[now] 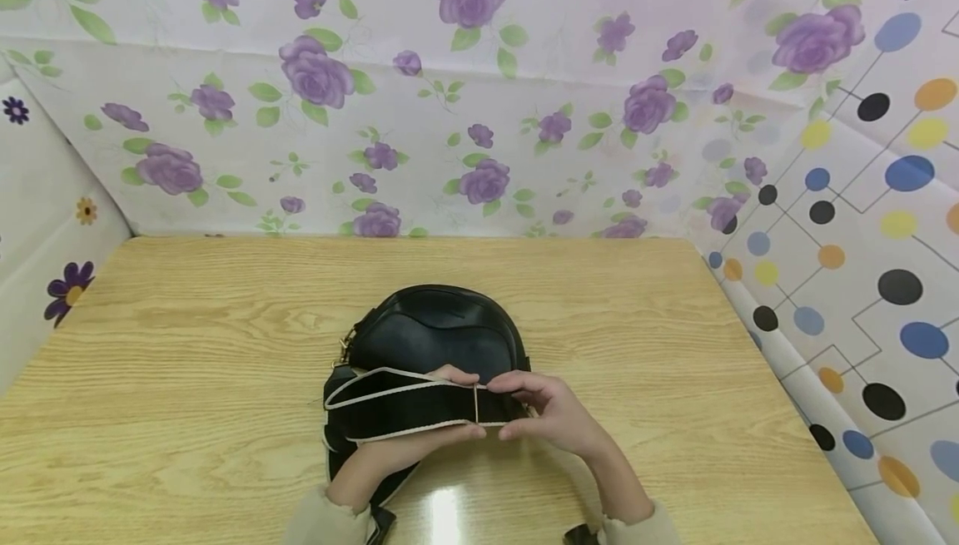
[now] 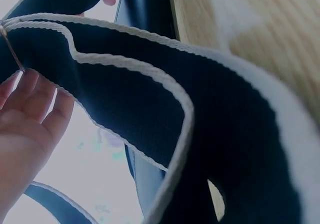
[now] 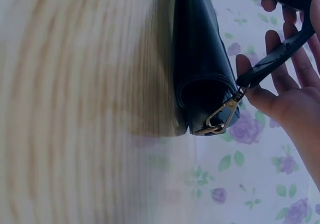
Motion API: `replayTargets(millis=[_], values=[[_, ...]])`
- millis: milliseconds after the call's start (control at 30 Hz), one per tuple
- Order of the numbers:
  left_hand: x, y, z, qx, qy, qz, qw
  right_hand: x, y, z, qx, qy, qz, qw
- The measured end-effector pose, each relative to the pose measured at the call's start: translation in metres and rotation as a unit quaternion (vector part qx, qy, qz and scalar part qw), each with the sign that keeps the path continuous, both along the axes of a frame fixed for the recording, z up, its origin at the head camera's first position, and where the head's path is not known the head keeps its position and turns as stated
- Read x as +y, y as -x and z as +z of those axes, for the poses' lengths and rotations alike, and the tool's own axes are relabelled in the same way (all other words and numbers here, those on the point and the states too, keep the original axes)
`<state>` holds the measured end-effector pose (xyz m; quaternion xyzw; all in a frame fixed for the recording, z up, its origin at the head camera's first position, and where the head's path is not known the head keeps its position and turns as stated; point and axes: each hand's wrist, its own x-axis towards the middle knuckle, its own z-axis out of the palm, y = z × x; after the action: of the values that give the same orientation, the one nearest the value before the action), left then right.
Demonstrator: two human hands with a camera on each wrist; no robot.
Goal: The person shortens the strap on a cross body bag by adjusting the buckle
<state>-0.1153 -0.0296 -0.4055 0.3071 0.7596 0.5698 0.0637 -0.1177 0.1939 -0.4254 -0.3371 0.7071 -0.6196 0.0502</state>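
Note:
A black handbag with a rounded top lies on the table, in front of both hands. Its wide black strap, edged in white, runs across before it and loops on the left. My left hand holds the strap from below, thumb on the upper edge, beside a thin gold slider. Just right of the slider, my right hand pinches the strap between thumb and fingers. In the right wrist view, a gold clasp joins the strap's narrow leather end to the bag's side.
The wood-grain table spreads out around the bag. A flowered cloth hangs behind it, and a dotted cloth bounds the right side. Another flowered cloth stands at the left.

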Motion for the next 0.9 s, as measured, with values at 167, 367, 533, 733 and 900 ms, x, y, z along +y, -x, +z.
replayTargets(millis=[167,367,533,733,900], values=[[0.001,0.0,0.001,0.024,0.015,0.013,0.9995,-0.002,-0.002,0.002,-0.005,0.001,-0.012,0.9999],[0.004,0.001,-0.002,0.076,0.009,0.018,0.9969,-0.005,-0.002,0.003,-0.012,0.008,-0.012,0.9998],[0.008,0.002,-0.002,0.112,0.017,0.008,0.9936,-0.011,-0.001,0.003,0.008,0.019,0.007,0.9998],[0.007,0.001,-0.002,0.089,0.029,0.017,0.9955,-0.011,0.0,0.002,-0.016,0.023,0.009,0.9996],[0.005,-0.001,-0.002,0.08,0.027,0.043,0.9955,-0.006,0.001,0.0,-0.017,0.004,0.016,0.9997]])
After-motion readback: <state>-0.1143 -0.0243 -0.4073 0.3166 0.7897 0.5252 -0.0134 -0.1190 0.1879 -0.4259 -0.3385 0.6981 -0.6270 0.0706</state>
